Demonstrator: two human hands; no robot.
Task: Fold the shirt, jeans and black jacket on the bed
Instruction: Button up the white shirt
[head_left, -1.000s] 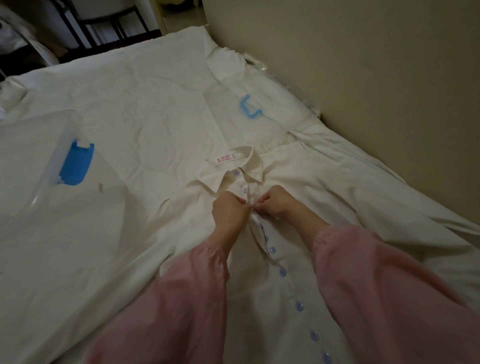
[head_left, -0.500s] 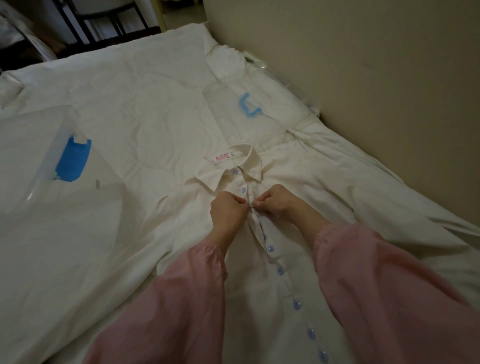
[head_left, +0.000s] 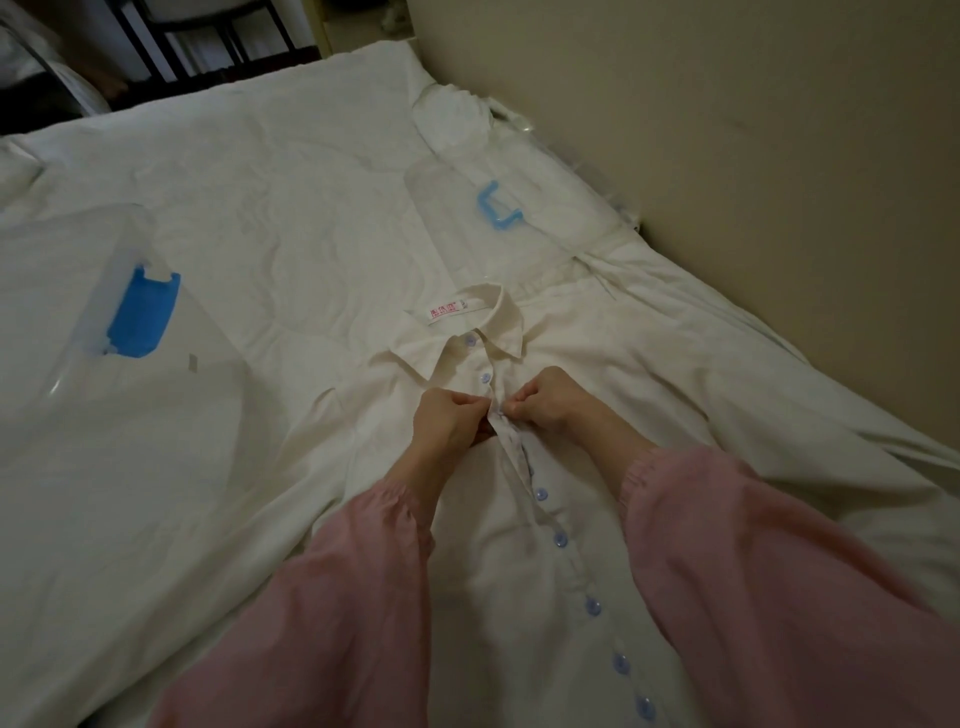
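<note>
Place: shirt (head_left: 613, 374) lies front up on the bed (head_left: 260, 208).
Hands: left hand (head_left: 451, 427) and right hand (head_left: 551, 399) pinch the placket (head_left: 513, 446) just below the collar (head_left: 501, 332).
Risk: a slipping pinch or mismatched buttonhole would skew the front.

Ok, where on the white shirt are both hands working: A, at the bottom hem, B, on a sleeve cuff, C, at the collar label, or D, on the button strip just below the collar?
D: the left hand and right hand pinch the button strip of the shirt just under the second button from the collar.
</note>
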